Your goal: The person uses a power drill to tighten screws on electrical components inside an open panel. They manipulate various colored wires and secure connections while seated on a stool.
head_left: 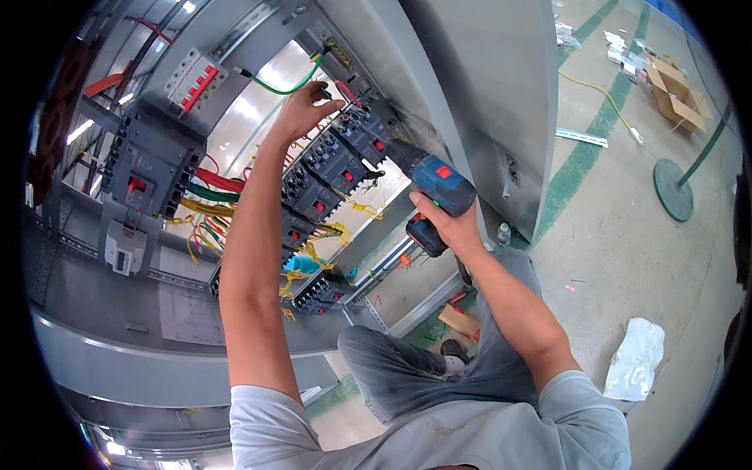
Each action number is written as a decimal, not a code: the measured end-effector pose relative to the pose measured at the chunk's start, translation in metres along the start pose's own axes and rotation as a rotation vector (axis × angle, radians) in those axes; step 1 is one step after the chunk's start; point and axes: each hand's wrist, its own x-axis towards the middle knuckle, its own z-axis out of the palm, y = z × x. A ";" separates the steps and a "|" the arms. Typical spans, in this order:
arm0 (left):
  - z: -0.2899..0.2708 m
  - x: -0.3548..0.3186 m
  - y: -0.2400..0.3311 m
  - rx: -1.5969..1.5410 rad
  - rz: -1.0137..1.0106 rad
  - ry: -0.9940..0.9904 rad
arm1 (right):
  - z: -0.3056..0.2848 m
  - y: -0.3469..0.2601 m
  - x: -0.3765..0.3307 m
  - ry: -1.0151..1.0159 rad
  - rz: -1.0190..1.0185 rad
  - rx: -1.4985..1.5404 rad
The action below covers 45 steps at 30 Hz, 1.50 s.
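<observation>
My right hand (448, 223) grips a blue and black cordless drill (442, 186) with a red mark on its body. The drill's dark chuck points up and left, toward the nearest of several black circuit breakers (362, 135) with red toggles. Beyond that row's far end, my left hand (304, 113) is raised with its fingers curled at the breaker terminals. What lies between its thumb and fingers is too small to make out. A green wire (270, 89) loops just past its knuckles, one end up at a perforated metal strip (338, 56).
The open metal cabinet surrounds the breakers, with a large breaker (145, 168) and a white one with red levers (193, 81) on the left. Coloured wires hang between. To the right stands a grey door panel (501, 94); beyond lie a cardboard box (675, 94) and a round-based stand (672, 190).
</observation>
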 end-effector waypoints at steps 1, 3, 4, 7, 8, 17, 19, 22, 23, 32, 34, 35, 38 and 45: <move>0.000 -0.001 0.002 -0.005 0.011 0.004 | 0.000 0.003 0.001 0.010 -0.024 -0.029; 0.001 -0.001 0.005 -0.014 0.033 0.013 | 0.002 0.008 0.003 0.030 -0.049 -0.076; 0.001 -0.002 0.004 -0.013 0.033 0.020 | 0.003 0.008 0.005 0.033 -0.049 -0.095; 0.001 -0.002 0.001 -0.014 0.056 0.032 | 0.012 0.006 0.005 0.029 -0.001 -0.091; 0.000 -0.002 0.001 -0.009 0.055 0.033 | 0.015 0.005 0.005 0.026 0.024 -0.078; 0.001 0.002 -0.003 -0.016 0.016 0.027 | 0.030 0.003 0.002 0.062 -0.265 -0.231; 0.001 0.003 -0.003 -0.012 0.016 0.017 | 0.034 0.006 0.000 0.091 -0.105 -0.085; 0.002 -0.001 -0.002 -0.013 0.014 0.026 | 0.030 0.003 0.001 0.078 0.031 -0.013; 0.004 -0.001 -0.002 -0.012 0.011 0.039 | 0.027 0.006 0.004 0.066 0.020 -0.013; 0.007 -0.004 0.005 0.008 0.007 0.093 | 0.016 0.010 0.002 0.051 0.019 0.006; 0.009 -0.006 0.007 0.015 0.011 0.129 | 0.014 0.011 0.002 0.032 0.020 -0.003; 0.011 -0.008 0.008 0.028 0.001 0.143 | 0.013 0.011 0.001 0.026 0.019 0.002; 0.011 -0.012 0.010 0.042 0.029 0.146 | 0.012 0.009 -0.003 0.027 0.013 0.015; 0.011 -0.010 0.006 -0.021 0.044 0.108 | 0.012 0.002 -0.005 0.040 0.032 0.099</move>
